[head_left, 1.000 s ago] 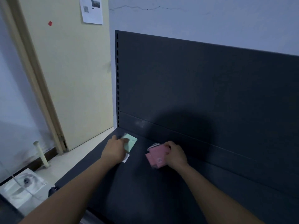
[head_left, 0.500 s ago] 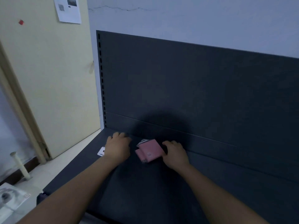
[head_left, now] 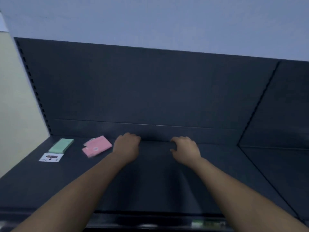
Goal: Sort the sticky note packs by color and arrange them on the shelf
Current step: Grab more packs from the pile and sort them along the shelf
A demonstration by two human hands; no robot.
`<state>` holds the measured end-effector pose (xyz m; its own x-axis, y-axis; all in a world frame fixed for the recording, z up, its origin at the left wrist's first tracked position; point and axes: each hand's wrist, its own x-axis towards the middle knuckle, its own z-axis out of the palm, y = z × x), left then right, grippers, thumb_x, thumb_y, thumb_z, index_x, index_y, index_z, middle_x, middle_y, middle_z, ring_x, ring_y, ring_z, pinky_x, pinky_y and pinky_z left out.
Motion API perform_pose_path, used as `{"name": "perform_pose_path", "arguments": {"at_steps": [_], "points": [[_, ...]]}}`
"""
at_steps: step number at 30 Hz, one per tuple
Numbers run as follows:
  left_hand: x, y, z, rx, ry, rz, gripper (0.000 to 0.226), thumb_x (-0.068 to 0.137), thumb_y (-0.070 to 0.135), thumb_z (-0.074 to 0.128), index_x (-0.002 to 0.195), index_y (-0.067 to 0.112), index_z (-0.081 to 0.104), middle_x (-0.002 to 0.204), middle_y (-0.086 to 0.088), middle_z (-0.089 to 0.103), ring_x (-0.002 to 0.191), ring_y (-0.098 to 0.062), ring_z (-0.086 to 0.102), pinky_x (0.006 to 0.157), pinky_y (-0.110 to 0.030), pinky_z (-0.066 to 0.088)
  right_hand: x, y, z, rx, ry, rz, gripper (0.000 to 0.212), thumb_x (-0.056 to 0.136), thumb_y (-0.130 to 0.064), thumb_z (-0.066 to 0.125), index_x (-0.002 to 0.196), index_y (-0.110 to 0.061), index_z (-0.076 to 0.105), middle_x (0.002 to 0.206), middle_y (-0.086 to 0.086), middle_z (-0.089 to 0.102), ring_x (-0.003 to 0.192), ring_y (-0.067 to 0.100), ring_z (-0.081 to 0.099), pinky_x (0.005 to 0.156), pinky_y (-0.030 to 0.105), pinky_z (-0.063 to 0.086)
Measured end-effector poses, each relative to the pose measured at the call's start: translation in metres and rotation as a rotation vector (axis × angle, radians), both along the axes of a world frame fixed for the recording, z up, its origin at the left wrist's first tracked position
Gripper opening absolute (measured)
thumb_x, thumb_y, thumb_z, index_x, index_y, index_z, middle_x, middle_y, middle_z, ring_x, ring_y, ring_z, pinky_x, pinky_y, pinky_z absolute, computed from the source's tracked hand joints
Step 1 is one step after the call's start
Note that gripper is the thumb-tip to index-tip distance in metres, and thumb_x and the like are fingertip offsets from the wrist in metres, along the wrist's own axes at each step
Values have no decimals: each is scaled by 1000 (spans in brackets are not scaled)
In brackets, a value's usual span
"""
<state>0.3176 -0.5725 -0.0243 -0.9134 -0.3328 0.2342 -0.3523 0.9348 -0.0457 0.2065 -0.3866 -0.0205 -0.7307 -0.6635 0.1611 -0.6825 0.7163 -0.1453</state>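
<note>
On the dark grey metal shelf [head_left: 150, 181] you have two colour groups lying apart at the back left, so sorting looks begun, though I judge the arranging unfinished, since the pink group sits crooked. Your left hand [head_left: 127, 146] and right hand [head_left: 185, 149], two in all, rest loosely curled on the shelf, grasping nothing I can see. There is one pile of flat pink sticky note packs [head_left: 97, 146], seemingly two, just beside your left hand, and one mint-green sticky note pack [head_left: 61, 145] further left.
</note>
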Motion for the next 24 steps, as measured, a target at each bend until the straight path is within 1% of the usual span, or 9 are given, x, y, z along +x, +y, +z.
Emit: {"name": "perform_pose_path", "arguments": {"at_steps": [3,7,12,17,24], "points": [[-23,56,3,-18,15,-63,23,90,18,49,110,16,60,113,-2,61,107,-22,53,84,-34,42,-9,64,8,21,8,-75,39,92,-32,56,129,-20,53,125,5,57,119,26,49,97,37,42],[-51,131,9,-7,38,-133,31,89,16,50,119,17,59,115,-2,60,109,-23,53,86,-33,43,-19,149,17,63,6,-159,39,92,-33,55,128,-18,53,127,7,55,120,27,46,96,36,39],[-86,216,16,3,26,-230,31,89,17,51,119,19,58,118,-1,60,111,-22,52,87,-33,43,-29,241,28,77,3,-273,39,92,-33,56,128,-18,53,129,7,54,124,28,44,99,37,36],[-125,288,21,-6,-13,-353,30,90,15,47,119,17,57,118,-2,58,111,-22,50,86,-33,41,-40,313,31,83,1,-377,37,93,-33,55,127,-18,53,128,7,54,122,28,44,97,37,38],[-191,374,18,27,-12,-551,27,95,17,46,119,14,58,117,-3,59,110,-22,50,83,-33,45,-71,399,30,91,-22,-539,40,92,-34,56,128,-19,53,130,7,53,124,28,43,100,39,39]]}}
